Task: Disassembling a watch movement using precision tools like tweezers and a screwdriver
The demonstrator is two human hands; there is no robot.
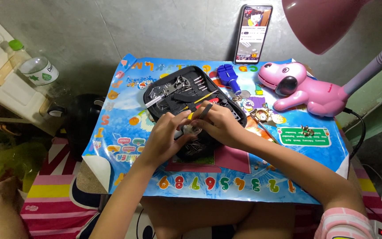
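Note:
My left hand [166, 135] and my right hand [219, 124] meet over the middle of a small table covered with a colourful printed mat [124, 146]. Between the fingers of both hands sits a small shiny round metal piece [190, 129]. My right hand also grips a thin dark tool with a yellow end [202, 112], pointing down at that piece. Just beyond the hands lies an open black tool case [173, 90] with several metal tools in it. A small dark tray of tiny parts [195, 150] lies under the hands.
A phone [253, 33] leans upright against the back wall. A pink toy dog [306, 90] and a pink desk lamp [323, 20] stand at the right. A blue tool [228, 77], watch pieces [261, 114] and small metal bits [307, 130] lie on the mat. A plastic bottle [34, 66] rests at left.

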